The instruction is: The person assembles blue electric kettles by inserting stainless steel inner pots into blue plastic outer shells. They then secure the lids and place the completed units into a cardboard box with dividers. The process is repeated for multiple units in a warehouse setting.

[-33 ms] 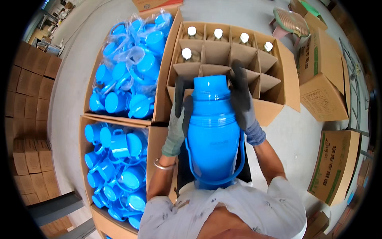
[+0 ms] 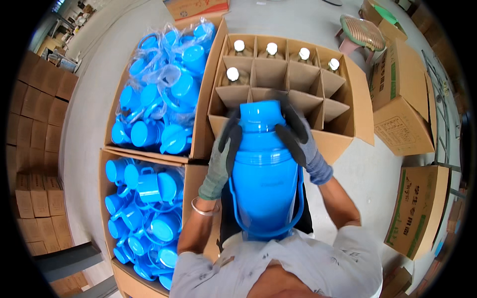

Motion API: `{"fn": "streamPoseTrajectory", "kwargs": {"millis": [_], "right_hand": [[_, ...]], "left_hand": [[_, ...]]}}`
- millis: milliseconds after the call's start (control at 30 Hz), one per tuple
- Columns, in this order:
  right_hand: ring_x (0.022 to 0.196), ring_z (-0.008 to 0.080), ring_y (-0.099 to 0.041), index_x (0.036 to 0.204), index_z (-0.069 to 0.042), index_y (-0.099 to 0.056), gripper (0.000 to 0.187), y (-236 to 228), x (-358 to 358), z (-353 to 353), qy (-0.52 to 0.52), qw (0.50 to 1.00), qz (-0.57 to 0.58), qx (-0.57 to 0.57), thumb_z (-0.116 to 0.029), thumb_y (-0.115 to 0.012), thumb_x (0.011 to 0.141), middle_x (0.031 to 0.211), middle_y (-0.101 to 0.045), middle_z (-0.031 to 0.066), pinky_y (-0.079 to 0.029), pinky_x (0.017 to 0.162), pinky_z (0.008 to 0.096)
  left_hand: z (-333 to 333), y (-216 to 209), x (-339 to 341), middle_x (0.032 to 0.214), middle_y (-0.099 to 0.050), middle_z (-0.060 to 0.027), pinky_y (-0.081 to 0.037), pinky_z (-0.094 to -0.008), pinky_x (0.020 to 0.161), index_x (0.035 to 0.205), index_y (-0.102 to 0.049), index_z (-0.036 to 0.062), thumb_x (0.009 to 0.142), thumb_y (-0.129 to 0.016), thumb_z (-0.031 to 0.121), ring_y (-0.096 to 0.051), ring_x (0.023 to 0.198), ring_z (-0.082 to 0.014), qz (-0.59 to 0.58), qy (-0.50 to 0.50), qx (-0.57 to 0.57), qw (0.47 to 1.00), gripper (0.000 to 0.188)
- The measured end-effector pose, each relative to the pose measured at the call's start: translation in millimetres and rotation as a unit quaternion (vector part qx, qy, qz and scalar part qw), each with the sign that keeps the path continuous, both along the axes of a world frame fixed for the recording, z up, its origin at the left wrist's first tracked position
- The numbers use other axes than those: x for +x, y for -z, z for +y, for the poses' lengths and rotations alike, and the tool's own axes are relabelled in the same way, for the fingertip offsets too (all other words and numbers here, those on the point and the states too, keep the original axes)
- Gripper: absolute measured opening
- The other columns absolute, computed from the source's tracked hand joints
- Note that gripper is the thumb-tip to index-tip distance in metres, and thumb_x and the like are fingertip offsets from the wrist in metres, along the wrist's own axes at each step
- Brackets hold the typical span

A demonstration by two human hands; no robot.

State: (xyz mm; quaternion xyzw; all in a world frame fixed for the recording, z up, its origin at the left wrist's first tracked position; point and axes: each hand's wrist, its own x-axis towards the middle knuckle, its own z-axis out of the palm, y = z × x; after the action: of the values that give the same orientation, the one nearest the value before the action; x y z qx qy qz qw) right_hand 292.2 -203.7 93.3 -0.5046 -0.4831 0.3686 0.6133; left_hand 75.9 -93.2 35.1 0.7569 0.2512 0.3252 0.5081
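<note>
Head view: the left hand (image 2: 227, 146) and right hand (image 2: 299, 136) clasp the upper sides of a blue flask (image 2: 266, 186) between shirt (image 2: 208, 270) and divided carton (image 2: 335, 144), its smooth, likely stiff, slippery shell best held two-handed.

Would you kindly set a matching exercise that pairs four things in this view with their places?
1. blue flask
2. white-capped bottles
3. striped stool
4. bracelet

A. beyond the carton, upper right
B. around the left forearm
C. between the left hand and right hand
D. inside the divided carton

Pairs: 1-C, 2-D, 3-A, 4-B
</note>
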Motion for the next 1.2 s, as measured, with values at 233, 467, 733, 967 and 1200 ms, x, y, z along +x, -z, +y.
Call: {"fn": "streamPoseTrajectory", "kwargs": {"millis": [233, 467, 733, 967, 1200], "right_hand": [[0.126, 0.0272, -0.042, 0.136, -0.008, -0.04, 0.052, 39.3, 45.4, 88.6, -0.212, 0.971, -0.102, 0.031, -0.025, -0.056, 0.09, 0.138, -0.042, 0.0146, -0.033, 0.106, 0.0391], [0.106, 0.0232, -0.057, 0.127, -0.003, -0.05, 0.049, 102.9, 160.5, 160.7, -0.01, 0.983, -0.133, -0.126, -0.026, -0.063, 0.086, 0.119, -0.058, 0.0127, -0.046, 0.091, 0.0319], [0.107, 0.0403, -0.054, 0.125, -0.013, -0.047, 0.056, 237.2, 380.7, 137.8, 0.363, 0.781, -0.399, -0.315, -0.025, -0.069, 0.075, 0.116, -0.056, 0.0238, -0.046, 0.089, 0.0437], [0.098, 0.0337, -0.06, 0.114, -0.015, -0.05, 0.046, 235.9, 377.6, 121.2, 0.412, 0.777, -0.423, -0.217, -0.027, -0.07, 0.074, 0.108, -0.061, 0.0176, -0.047, 0.082, 0.0446], [0.099, 0.0209, -0.059, 0.123, -0.006, -0.048, 0.057, 30.5, 318.0, 93.3, 0.382, 0.824, -0.398, 0.129, -0.012, -0.075, 0.072, 0.109, -0.06, 0.0106, -0.045, 0.089, 0.0306]], "left_hand": [[20.3, -12.8, -2.6, 0.123, -0.052, -0.0182, -0.047, -0.0318, 0.085, 0.144, -0.026, 0.007, 0.09, -0.056, 0.026, -0.054, 0.102, -0.0195, 0.068, 0.004, -0.156, 0.985, 0.065], [33.3, 28.6, 37.0, 0.121, -0.054, -0.0175, -0.049, -0.0451, 0.089, 0.134, -0.034, 0.0017, 0.078, -0.07, 0.031, -0.054, 0.109, -0.0315, -0.183, -0.138, -0.48, 0.847, 0.073], [48.8, 32.6, 44.2, 0.126, -0.053, -0.0167, -0.055, -0.0463, 0.083, 0.132, -0.039, 0.0064, 0.081, -0.067, 0.037, -0.059, 0.107, -0.0347, -0.249, -0.175, -0.505, 0.808, 0.066], [48.3, 29.1, 61.6, 0.123, -0.055, -0.0149, -0.049, -0.0419, 0.093, 0.128, -0.042, 0.0035, 0.086, -0.063, 0.034, -0.057, 0.109, -0.0279, -0.282, -0.177, -0.488, 0.807, 0.056], [39.6, 19.9, 64.7, 0.127, -0.05, -0.0197, -0.049, -0.048, 0.094, 0.133, -0.034, 0.0013, 0.086, -0.063, 0.029, -0.053, 0.114, -0.0344, -0.335, -0.105, -0.493, 0.796, 0.063]]}}
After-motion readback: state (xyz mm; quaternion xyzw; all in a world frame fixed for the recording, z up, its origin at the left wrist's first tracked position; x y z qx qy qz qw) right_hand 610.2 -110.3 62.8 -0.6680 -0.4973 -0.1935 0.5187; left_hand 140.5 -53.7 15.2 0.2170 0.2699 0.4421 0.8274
